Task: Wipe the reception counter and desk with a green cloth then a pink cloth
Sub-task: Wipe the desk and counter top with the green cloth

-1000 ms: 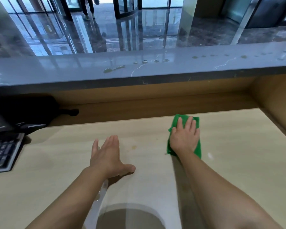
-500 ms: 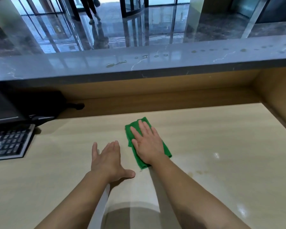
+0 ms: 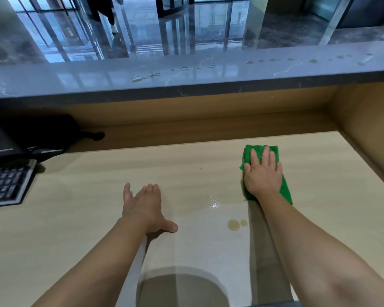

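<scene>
My right hand (image 3: 263,176) presses flat, fingers straight, on a folded green cloth (image 3: 285,189) that lies on the light wooden desk (image 3: 93,218), right of centre. My left hand (image 3: 143,204) rests palm down on the desk with its fingers spread, holding nothing. Two small brownish drops (image 3: 235,224) sit on the desk between my forearms, with a wet smear (image 3: 214,199) just above them. The grey marble reception counter (image 3: 75,83) runs across the back above the desk and carries several water drops (image 3: 184,68). No pink cloth is in view.
A black keyboard (image 3: 7,183) lies at the left edge, with a dark monitor base and device (image 3: 38,134) behind it. A wooden side panel (image 3: 368,134) closes the desk on the right. A person walks on the glossy lobby floor (image 3: 106,14) beyond the counter.
My right hand slid the green cloth left toward my left hand, then back out to the right. My left hand stayed planted on the desk.
</scene>
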The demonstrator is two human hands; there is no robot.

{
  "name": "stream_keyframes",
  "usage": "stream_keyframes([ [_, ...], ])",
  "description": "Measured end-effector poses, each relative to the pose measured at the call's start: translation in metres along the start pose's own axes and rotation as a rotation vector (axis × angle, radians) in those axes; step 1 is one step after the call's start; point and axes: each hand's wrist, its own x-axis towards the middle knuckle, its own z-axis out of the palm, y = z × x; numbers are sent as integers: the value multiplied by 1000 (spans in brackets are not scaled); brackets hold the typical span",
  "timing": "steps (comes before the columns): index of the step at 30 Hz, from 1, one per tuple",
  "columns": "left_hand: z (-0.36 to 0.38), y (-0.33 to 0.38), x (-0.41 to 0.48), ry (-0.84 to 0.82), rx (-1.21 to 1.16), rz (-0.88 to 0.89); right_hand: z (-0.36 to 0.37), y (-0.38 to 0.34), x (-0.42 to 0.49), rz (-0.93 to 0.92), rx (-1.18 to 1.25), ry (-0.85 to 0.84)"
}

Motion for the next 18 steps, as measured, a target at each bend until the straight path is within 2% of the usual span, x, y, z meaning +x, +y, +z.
stream_keyframes([
  [3, 1, 0, 1, 4, -3, 8, 6, -33, -18, -46, -10, -11],
  [7, 0, -2, -1, -32, -12, 23, 18, -91, -57, -254, 27, -45],
  [11, -4, -6, -7, -6, -82, 39, 23, -140, -91, -494, 48, -151],
  [15, -1, -7, -20, 41, -30, 62, 22, -131, -91, -674, -47, -168],
  [18, -2, -1, -29, 62, -4, 88, 19, -97, -77, -661, -49, -149],
])
